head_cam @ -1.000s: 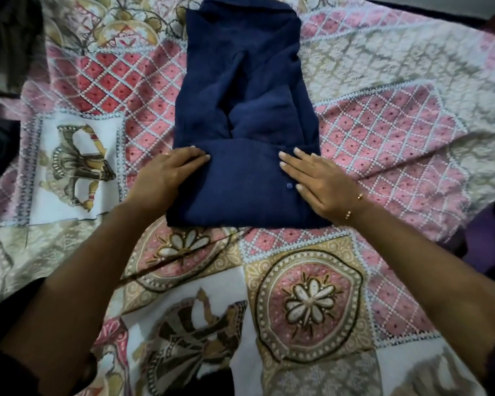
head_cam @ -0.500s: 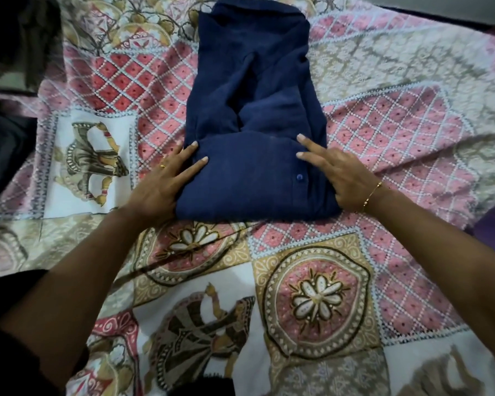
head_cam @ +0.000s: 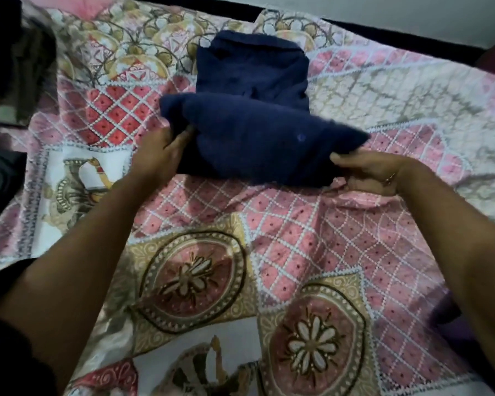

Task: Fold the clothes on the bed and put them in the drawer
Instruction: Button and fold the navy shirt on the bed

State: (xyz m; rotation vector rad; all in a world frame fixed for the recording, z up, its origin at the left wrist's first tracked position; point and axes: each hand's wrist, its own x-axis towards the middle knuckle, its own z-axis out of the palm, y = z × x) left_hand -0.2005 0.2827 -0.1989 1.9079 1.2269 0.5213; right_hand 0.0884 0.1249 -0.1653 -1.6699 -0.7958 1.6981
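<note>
— Where's the shirt right now?

— The navy shirt is on the bed, up at about twelve o'clock from me, lying on the patterned bedspread. Its far half lies flat; the near half is a thick folded band that I have lifted at both ends, so the middle sags a little and the picture blurs there.

— What are your hands doing with it?

— My left hand is at the nine o'clock end of the folded band, fingers tucked under the cloth and thumb on top, pinching that end. My right hand is at the three o'clock end, thumb over the cloth and fingers curled beneath it, gripping the corner. There's a thin bangle at that wrist.

— Is the fold touching the bed?

— The near edge at six o'clock looks to be touching the bedspread; the two ends are raised off it. A small button shows on the top face of the fold, toward the three o'clock side.

— Anything else around?

— Dark cloth is piled at the ten o'clock corner, too dim for me to tell what it is. A pale wall runs past the far edge of the bed at one o'clock
</note>
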